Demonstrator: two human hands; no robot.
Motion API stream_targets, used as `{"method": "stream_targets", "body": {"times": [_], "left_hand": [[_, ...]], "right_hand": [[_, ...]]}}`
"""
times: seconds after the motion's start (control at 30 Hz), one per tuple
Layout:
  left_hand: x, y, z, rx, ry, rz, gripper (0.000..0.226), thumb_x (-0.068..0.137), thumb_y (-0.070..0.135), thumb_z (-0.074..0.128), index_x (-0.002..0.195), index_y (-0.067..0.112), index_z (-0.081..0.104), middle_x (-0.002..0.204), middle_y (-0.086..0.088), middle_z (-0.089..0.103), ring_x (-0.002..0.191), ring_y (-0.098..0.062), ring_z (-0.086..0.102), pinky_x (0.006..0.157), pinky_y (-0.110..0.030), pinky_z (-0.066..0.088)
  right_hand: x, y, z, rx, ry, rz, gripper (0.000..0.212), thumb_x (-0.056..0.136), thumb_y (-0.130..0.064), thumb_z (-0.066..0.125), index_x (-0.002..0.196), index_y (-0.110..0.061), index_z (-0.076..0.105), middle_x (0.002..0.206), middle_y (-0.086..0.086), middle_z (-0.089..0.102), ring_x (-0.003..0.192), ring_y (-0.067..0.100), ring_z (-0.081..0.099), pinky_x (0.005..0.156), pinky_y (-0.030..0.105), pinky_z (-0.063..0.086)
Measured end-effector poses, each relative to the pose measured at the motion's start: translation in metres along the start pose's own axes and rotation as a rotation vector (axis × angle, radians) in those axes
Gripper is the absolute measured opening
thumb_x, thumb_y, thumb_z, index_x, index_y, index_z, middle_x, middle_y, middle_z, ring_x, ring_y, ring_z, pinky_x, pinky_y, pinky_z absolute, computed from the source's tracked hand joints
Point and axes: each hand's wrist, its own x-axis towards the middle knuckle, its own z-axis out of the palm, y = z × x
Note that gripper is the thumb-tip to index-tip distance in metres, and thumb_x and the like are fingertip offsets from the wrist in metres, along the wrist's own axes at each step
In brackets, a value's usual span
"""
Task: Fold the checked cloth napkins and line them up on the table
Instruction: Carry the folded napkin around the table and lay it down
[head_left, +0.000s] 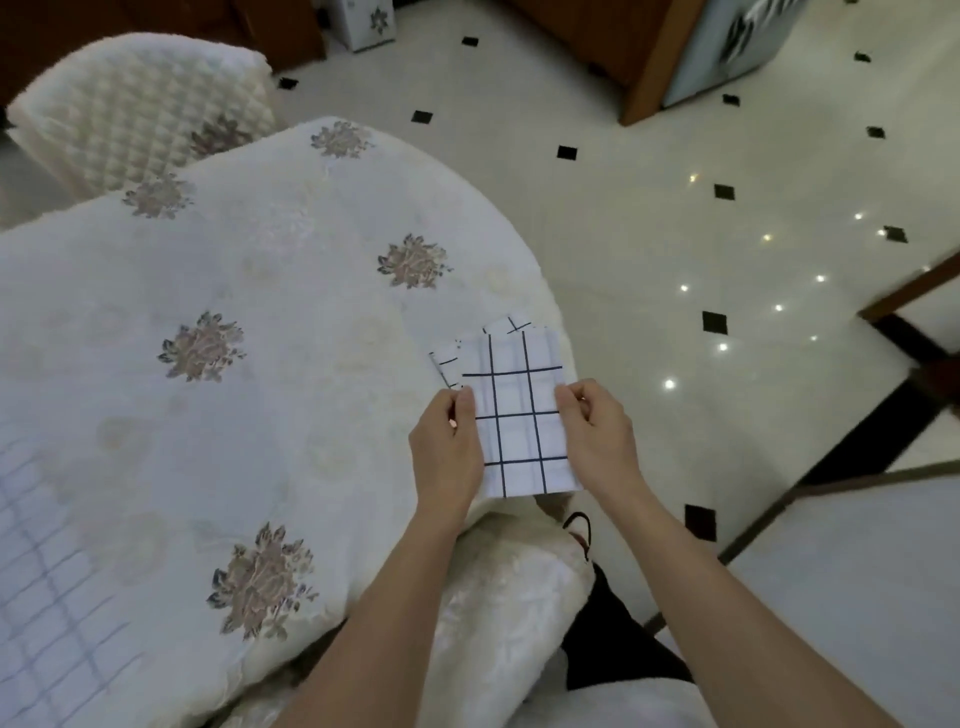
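- I had the folded checked napkin (519, 415) held by both hands: my left hand (449, 447) pinched its left edge and my right hand (597, 431) pinched its right edge, each clamped on the cloth at about mid-height.
- The napkin sat at the right rim of the round tabletop (260, 322), its far part over the cloth-covered surface and its near end jutting past the rim toward me.
- I judged the two-sided grip was there to keep the fold square and the layers from sliding while I lined it up.
- Just beyond it lay other folded checked napkins (506, 325), partly hidden under the one I held, so the row seemed to start along that rim.
- A larger checked cloth (47, 561), blurred, lay at the near left of the tabletop, well apart from my hands; it looked unfolded, so I took the task as partway done.
- Room to move was generous leftward across the floral tablecloth (202, 348); to the right the rim dropped straight to the tiled floor (675, 234), so a napkin set too far out could slip off.
- A cushioned chair (140, 109) stood beyond the far edge, out of my way.
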Motion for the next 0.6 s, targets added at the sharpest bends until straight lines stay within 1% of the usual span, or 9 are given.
{"method": "stream_targets", "body": {"times": [0.1,0.27,0.33,0.43,0.53,0.6], "left_hand": [[0.008,0.012,0.032,0.035,-0.056,0.019,0.034,0.104,0.033,0.046,0.078,0.013,0.056,0.072,0.002,0.058,0.062,-0.004,0.047,0.057,-0.018,0.035],[0.024,0.037,0.097,0.083,-0.092,0.077,0.034,0.104,0.032,0.047,0.076,0.014,0.054,0.067,0.004,0.054,0.061,-0.004,0.045,0.056,-0.017,0.035],[0.034,0.047,0.130,0.068,-0.094,0.071,0.034,0.104,0.032,0.048,0.074,0.017,0.052,0.064,0.007,0.050,0.058,-0.004,0.042,0.055,-0.018,0.034],[0.052,0.063,0.186,0.074,-0.086,0.055,0.035,0.104,0.033,0.047,0.073,0.016,0.051,0.063,0.006,0.047,0.056,-0.004,0.040,0.054,-0.020,0.034],[0.073,0.084,0.241,0.065,-0.048,0.000,0.036,0.104,0.034,0.047,0.069,0.025,0.047,0.061,0.008,0.045,0.054,-0.003,0.040,0.053,-0.018,0.032],[0.086,0.099,0.273,0.083,-0.036,-0.035,0.036,0.104,0.040,0.045,0.068,0.031,0.046,0.062,0.010,0.046,0.056,-0.003,0.042,0.056,-0.024,0.034]], "right_hand": [[0.013,0.014,-0.026,0.020,0.060,0.044,0.023,0.103,-0.029,0.052,0.090,-0.012,0.061,0.070,-0.009,0.056,0.066,0.009,0.050,0.066,0.030,0.042],[0.054,0.044,-0.069,0.031,0.108,0.083,0.025,0.103,-0.031,0.051,0.090,-0.012,0.061,0.074,-0.005,0.059,0.071,0.011,0.054,0.069,0.032,0.045],[0.082,0.055,-0.088,0.038,0.125,0.088,0.024,0.103,-0.030,0.051,0.089,-0.012,0.060,0.071,-0.008,0.055,0.066,0.007,0.050,0.064,0.027,0.042],[0.131,0.074,-0.119,0.050,0.119,0.102,0.022,0.102,-0.028,0.053,0.083,-0.017,0.058,0.066,-0.011,0.050,0.060,0.001,0.047,0.060,0.022,0.037],[0.186,0.082,-0.156,0.033,0.048,0.081,0.023,0.102,-0.028,0.053,0.080,-0.020,0.056,0.064,-0.009,0.049,0.057,-0.002,0.046,0.055,0.017,0.036],[0.220,0.083,-0.183,0.020,0.021,0.061,0.023,0.102,-0.027,0.053,0.081,-0.019,0.057,0.065,-0.007,0.051,0.057,-0.001,0.046,0.054,0.014,0.036]]}}
